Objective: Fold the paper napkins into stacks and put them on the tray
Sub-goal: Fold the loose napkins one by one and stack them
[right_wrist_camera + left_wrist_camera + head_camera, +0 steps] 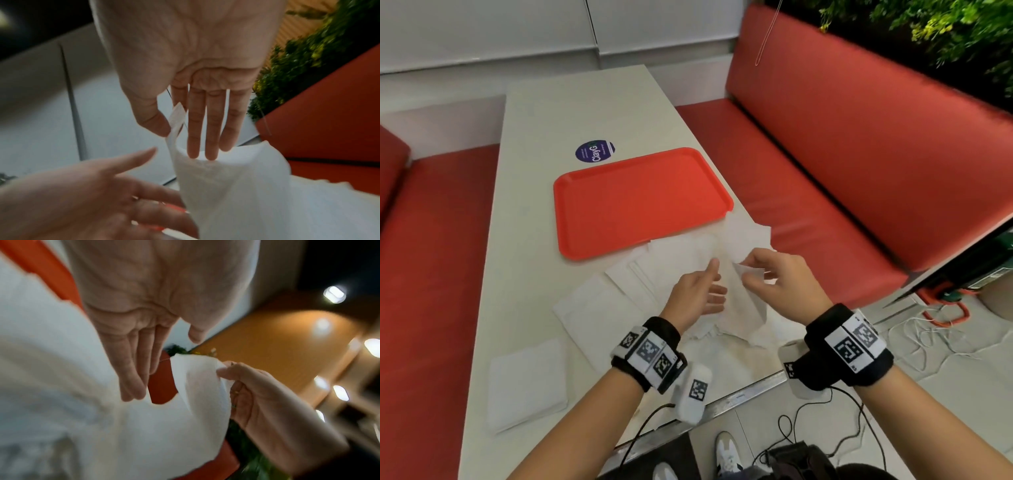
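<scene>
Head view: right hand (pixel 774 277) pinches a lifted napkin (pixel 748 301) by its top corner, sheet hanging lengthwise, nearside of the bare tray (pixel 585 222); left hand (pixel 698 291) open just beside it, holding nothing. Left wrist view: fingers (pixel 131 369) straight, near the sheet's free edge. Right wrist view: thumb and forefinger clamp the corner; other fingers (pixel 211 129) extended

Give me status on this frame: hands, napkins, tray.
Right hand pinches a lifted napkin by its corner. Left hand open beside it. Tray bare; one folded stack on table. Nothing in the way.
</scene>
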A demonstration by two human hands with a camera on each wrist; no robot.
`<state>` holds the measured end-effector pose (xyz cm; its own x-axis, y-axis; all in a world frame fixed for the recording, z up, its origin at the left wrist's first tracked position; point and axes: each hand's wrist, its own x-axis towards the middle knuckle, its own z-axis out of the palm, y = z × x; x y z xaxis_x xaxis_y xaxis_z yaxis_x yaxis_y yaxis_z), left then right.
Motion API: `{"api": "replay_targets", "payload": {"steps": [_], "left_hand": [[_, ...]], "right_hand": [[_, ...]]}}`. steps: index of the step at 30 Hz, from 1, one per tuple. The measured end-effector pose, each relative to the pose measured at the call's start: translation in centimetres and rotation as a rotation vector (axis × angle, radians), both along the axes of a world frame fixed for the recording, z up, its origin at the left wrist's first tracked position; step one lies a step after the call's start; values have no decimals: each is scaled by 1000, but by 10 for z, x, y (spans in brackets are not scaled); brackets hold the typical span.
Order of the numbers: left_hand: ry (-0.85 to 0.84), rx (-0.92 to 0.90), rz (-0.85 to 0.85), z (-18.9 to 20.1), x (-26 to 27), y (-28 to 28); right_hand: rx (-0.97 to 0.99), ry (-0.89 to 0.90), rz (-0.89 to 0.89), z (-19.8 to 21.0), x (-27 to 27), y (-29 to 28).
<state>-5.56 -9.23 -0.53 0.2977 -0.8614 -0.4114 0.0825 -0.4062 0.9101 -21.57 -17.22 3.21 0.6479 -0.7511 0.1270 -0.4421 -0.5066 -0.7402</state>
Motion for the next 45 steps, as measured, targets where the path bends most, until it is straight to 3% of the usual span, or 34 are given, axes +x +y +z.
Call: {"api": "replay_targets", "payload": {"steps": [3,5,8,11,13,16,19,25,29,32,34,38,41,45], "left_hand": [[450,38,39,7,-1,0],[519,-14,98,8,1,3],[364,-123,162,9,4,9],[220,-213,165,12,7,16],[173,-245,159,16,8,22],[158,-296,140,24,9,29],[125,-336,138,35,10,36],[-211,-382,167,44,25,55],[-376,-274,352,43,42,71],[-156,-50,267,40,56,80],[-28,-85,207,38,59,85],[-62,-273,296,39,61,93],[-61,-281,316,41,64,97],[6,-320,353,43,68,102]], "right_hand": [[57,-68,115,9,11,17],[110,-41,190,6,15,26],[149,-91,160,-2,12,31],[207,-229,-85,-8,7,24],[348,-216,-207,-12,9,18],[655,-234,-165,-13,17,19],[823,-370,-82,-8,27,28],[828,-489,-28,-3,44,35],[824,-497,16,0,51,38],[839,-492,67,3,58,42],[852,-489,95,4,63,45],[784,-427,103,7,70,49],[719,-406,103,5,71,49],[801,-502,65,7,73,49]]}}
